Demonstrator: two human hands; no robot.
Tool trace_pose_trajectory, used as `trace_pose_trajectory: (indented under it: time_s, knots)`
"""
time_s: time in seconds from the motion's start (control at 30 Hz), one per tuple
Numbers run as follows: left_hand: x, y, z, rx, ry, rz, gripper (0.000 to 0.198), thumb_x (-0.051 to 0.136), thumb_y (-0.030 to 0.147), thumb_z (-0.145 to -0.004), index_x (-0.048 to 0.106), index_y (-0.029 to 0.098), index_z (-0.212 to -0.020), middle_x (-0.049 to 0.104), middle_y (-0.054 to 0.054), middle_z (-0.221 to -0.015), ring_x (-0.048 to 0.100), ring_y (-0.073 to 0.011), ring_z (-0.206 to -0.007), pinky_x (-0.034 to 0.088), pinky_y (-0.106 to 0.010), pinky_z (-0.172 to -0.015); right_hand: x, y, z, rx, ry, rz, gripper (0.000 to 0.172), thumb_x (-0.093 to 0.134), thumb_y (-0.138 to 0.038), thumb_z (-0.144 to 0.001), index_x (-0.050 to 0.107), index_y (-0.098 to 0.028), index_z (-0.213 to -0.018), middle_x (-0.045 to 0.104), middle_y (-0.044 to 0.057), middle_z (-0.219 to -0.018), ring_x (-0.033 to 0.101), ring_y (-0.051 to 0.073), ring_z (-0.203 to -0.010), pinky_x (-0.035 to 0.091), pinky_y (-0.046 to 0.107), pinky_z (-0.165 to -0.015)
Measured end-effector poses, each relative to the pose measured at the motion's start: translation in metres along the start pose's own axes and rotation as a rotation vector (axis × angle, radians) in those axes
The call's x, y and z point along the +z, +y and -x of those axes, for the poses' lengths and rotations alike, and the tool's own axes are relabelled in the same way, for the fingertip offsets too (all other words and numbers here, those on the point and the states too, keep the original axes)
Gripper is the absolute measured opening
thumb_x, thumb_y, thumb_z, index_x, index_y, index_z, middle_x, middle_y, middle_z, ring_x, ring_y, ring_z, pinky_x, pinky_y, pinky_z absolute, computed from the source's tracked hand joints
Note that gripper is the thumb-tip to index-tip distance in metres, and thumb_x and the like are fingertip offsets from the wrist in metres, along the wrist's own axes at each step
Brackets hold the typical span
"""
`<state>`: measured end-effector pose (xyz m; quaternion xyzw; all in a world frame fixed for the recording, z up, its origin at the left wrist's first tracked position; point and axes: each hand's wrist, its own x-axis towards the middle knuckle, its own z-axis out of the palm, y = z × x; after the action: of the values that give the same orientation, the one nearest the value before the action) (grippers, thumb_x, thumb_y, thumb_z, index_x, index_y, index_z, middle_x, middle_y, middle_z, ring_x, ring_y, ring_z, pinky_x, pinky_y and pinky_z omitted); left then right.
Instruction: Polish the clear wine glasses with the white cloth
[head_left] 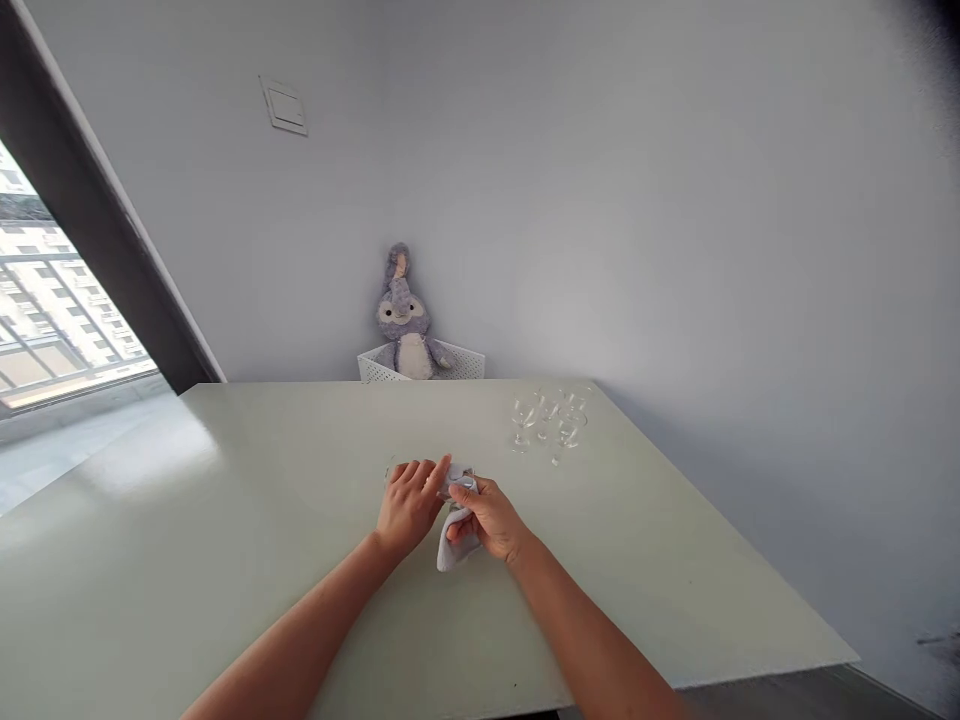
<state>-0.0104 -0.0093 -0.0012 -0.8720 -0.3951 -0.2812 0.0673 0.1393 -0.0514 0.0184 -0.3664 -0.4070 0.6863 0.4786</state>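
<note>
Near the middle of the table, my left hand (411, 505) is closed around a clear glass, mostly hidden by the fingers; only faint transparent edges show beside them. My right hand (487, 515) pinches a whitish cloth (452, 552) against the glass, close to my left fingertips. Part of the cloth wraps over the glass and the rest hangs below the right fingers. Farther back on the right stand several small clear stemmed glasses (521, 420), grouped together and apart from both hands.
The pale, glossy table (285, 520) reaches to the walls. At its far edge a purple plush toy (412, 350) sits in a white perforated basket (472, 365). A window (60, 290) is at the left, and a light switch (285, 107) is on the wall.
</note>
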Motion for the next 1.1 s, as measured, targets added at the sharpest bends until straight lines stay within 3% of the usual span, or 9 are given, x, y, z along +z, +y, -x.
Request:
trace_pose_trajectory:
  time_s: [0.2, 0.3, 0.43, 0.53, 0.6, 0.7, 0.8, 0.97, 1.1]
  knots:
    - [-0.013, 0.010, -0.007, 0.043, 0.105, -0.189, 0.047, 0.040, 0.012, -0.082, 0.039, 0.025, -0.127, 0.057, -0.007, -0.109, 0.047, -0.0228, -0.109, 0.022, -0.044, -0.102, -0.009, 0.004, -0.012, 0.041, 0.082, -0.264, 0.031, 0.066, -0.039, -0.067, 0.054, -0.015, -0.083, 0.059, -0.002, -0.059, 0.049, 0.007, -0.036, 0.043, 0.021, -0.037]
    - [-0.016, 0.009, -0.009, 0.064, 0.091, -0.149, 0.040, 0.042, 0.018, -0.084, 0.043, 0.025, -0.123, 0.061, -0.005, -0.097, 0.056, -0.0176, -0.094, 0.023, -0.041, -0.102, -0.010, -0.001, -0.008, 0.006, 0.072, -0.183, 0.031, 0.062, -0.042, -0.071, 0.054, -0.015, -0.084, 0.058, -0.003, -0.056, 0.051, 0.007, -0.036, 0.044, 0.020, -0.038]
    - [-0.022, -0.001, -0.009, -0.097, -0.139, 0.071, 0.047, 0.053, 0.042, -0.077, 0.046, 0.024, -0.120, 0.063, 0.000, -0.076, 0.057, -0.0162, -0.070, 0.041, -0.031, -0.077, -0.011, -0.015, 0.005, -0.018, -0.119, 0.242, 0.037, 0.067, -0.035, -0.066, 0.056, -0.016, -0.095, 0.060, -0.002, -0.063, 0.060, 0.013, -0.051, 0.051, 0.024, -0.045]
    - [-0.030, -0.004, -0.010, -0.163, -0.423, 0.328, 0.048, 0.054, 0.054, -0.071, 0.052, 0.027, -0.110, 0.060, 0.004, -0.067, 0.053, -0.0137, -0.060, 0.036, -0.022, -0.053, -0.013, -0.024, 0.013, -0.010, -0.170, 0.390, 0.033, 0.070, -0.032, -0.062, 0.060, -0.018, -0.090, 0.059, -0.001, -0.076, 0.060, 0.014, -0.061, 0.054, 0.028, -0.049]
    - [-0.034, -0.003, -0.011, -0.148, -0.504, 0.417, 0.046, 0.049, 0.057, -0.073, 0.055, 0.026, -0.106, 0.059, 0.004, -0.068, 0.052, -0.0122, -0.058, 0.033, -0.021, -0.051, -0.017, -0.027, 0.013, 0.003, -0.165, 0.410, 0.030, 0.069, -0.035, -0.062, 0.062, -0.016, -0.084, 0.058, -0.001, -0.075, 0.060, 0.014, -0.058, 0.054, 0.029, -0.047]
    - [-0.035, -0.001, -0.013, -0.110, -0.327, 0.270, 0.050, 0.048, 0.056, -0.075, 0.049, 0.025, -0.114, 0.061, 0.001, -0.075, 0.054, -0.0151, -0.067, 0.035, -0.025, -0.062, -0.023, -0.024, 0.006, -0.006, -0.028, 0.357, 0.035, 0.068, -0.041, -0.063, 0.062, -0.014, -0.084, 0.057, -0.001, -0.064, 0.057, 0.012, -0.046, 0.051, 0.026, -0.042]
    - [-0.028, -0.005, -0.012, -0.020, -0.149, 0.056, 0.041, 0.044, 0.048, -0.081, 0.050, 0.024, -0.114, 0.061, -0.002, -0.070, 0.053, -0.0170, -0.071, 0.032, -0.030, -0.070, -0.028, -0.021, 0.000, -0.040, 0.087, 0.186, 0.041, 0.067, -0.046, -0.064, 0.059, -0.013, -0.086, 0.057, -0.002, -0.056, 0.055, 0.010, -0.040, 0.047, 0.023, -0.042]
    - [-0.021, -0.018, -0.009, 0.017, -0.077, 0.037, 0.034, 0.037, 0.044, -0.086, 0.056, 0.024, -0.107, 0.058, 0.000, -0.060, 0.050, -0.0142, -0.062, 0.030, -0.028, -0.065, -0.031, -0.024, 0.001, 0.021, -0.208, -0.079, 0.065, 0.027, -0.066, -0.078, 0.055, -0.010, -0.095, 0.064, 0.010, -0.062, 0.063, 0.020, -0.056, 0.046, 0.026, -0.038]
    - [-0.024, -0.018, -0.008, 0.045, -0.002, 0.050, 0.034, 0.039, 0.043, -0.086, 0.056, 0.025, -0.109, 0.058, 0.000, -0.061, 0.049, -0.0135, -0.062, 0.029, -0.028, -0.066, -0.035, -0.026, 0.009, 0.011, -0.249, -0.079, 0.034, 0.039, -0.038, -0.081, 0.053, -0.010, -0.095, 0.064, 0.007, -0.062, 0.063, 0.019, -0.057, 0.047, 0.025, -0.039]
